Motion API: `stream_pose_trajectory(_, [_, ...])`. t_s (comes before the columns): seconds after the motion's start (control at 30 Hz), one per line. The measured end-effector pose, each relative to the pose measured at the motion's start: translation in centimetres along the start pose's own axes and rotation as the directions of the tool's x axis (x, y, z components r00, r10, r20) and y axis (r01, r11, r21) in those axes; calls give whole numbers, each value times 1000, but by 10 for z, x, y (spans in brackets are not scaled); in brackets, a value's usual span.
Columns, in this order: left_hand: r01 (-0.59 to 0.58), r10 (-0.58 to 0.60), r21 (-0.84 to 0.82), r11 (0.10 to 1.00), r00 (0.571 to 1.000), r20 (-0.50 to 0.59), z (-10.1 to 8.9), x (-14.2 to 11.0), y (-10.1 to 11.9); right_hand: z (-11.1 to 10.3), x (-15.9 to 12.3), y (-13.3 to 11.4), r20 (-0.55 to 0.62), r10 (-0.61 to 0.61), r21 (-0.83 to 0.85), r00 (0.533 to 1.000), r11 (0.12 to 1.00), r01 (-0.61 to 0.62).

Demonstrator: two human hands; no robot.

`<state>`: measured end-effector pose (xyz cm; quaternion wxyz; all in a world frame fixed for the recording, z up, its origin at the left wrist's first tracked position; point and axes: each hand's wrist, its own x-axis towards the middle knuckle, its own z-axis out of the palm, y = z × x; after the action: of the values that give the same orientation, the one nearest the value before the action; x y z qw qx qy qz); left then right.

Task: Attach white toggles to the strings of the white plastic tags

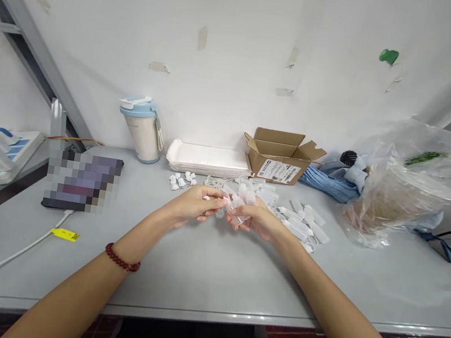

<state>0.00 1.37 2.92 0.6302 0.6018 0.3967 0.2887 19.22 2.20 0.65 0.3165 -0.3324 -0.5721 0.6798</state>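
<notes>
Both my hands meet above the middle of the grey table (209,269). My right hand (258,220) grips a small clear plastic bottle (239,205). My left hand (194,203) pinches a small white piece at the bottle's left end; what the piece is I cannot tell. Several more clear bottles (303,218) lie on the table just right of my hands. A few small white caps (181,180) lie scattered behind my left hand. A red bead bracelet (122,259) circles my left wrist.
A blue-lidded jug (143,128), a stack of white trays (208,159) and an open cardboard box (279,155) stand along the wall. A large clear plastic bag (402,185) and blue cloth (332,180) lie right. A phone (82,181) with white cable (0,266) lies left.
</notes>
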Motion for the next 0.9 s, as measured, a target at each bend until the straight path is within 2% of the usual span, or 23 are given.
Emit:
stream_pose_trajectory(0.13, [-108,104,244,964,994,30,1,-1,0,2,-2,0,40,47,-2,998,999,-47])
stream_pose_trajectory(0.27, [-252,250,420,872,966,60,3,3,-4,5,-5,-3,33,33,-75,999,997,-30])
stream_pose_trajectory(0.4, [-249,298,512,822,954,-15,6,5,-5,3,-5,-5,-20,1,-121,1000,993,-3])
stream_pose_trajectory(0.5, [-280,337,549,788,942,-2,6,3,-3,-2,-3,-5,-67,-13,-124,998,992,5])
stream_pose_trajectory(0.7, [-263,326,600,755,945,5,4,0,-2,-4,-4,-4,-28,42,-139,999,989,-45])
stream_pose_trajectory(0.8, [-255,299,646,719,953,43,4,1,-3,2,-6,-5,-19,26,-153,999,988,-28])
stream_pose_trajectory(0.9, [-211,282,702,680,959,15,4,0,0,7,-9,-7,-28,-3,-168,1000,986,-2])
